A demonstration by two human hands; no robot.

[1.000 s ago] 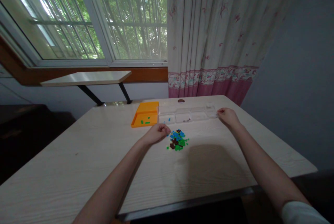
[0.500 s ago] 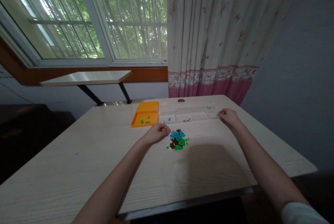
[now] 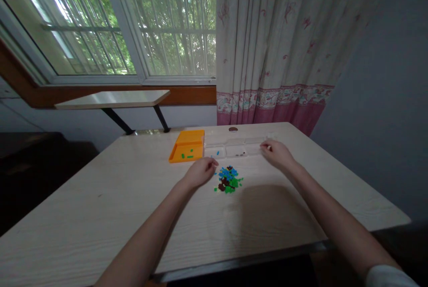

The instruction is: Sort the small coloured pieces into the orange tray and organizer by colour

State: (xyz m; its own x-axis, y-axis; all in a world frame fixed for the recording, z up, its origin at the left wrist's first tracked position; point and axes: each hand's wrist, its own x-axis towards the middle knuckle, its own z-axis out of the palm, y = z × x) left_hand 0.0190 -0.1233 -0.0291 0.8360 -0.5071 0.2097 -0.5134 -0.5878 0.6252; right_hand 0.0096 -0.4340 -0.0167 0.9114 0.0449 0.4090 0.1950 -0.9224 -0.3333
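"Where do I have the hands?"
"I record the left hand low at the near side of the clear tray, just beside the pile of small pieces. The right hand is at the tray's right-hand part, hiding some of it."

"Condition of each?"
"Left: fingers curled inward. Right: thumb and fingers drawn together in a pinch. Whether either grips a piece, I cannot tell; the fingertips are too small in my view."

"And the pieces?"
"Pile on the table, between my two forearms: blue towards the far side, brown and green nearer. I find a few green pieces in the open orange box, blue ones and dark ones in separate tray compartments."

"Anything adjacent?"
"Box left of the tray, right beside it. A brown, rounded item lies beyond the tray, near the table's far edge."
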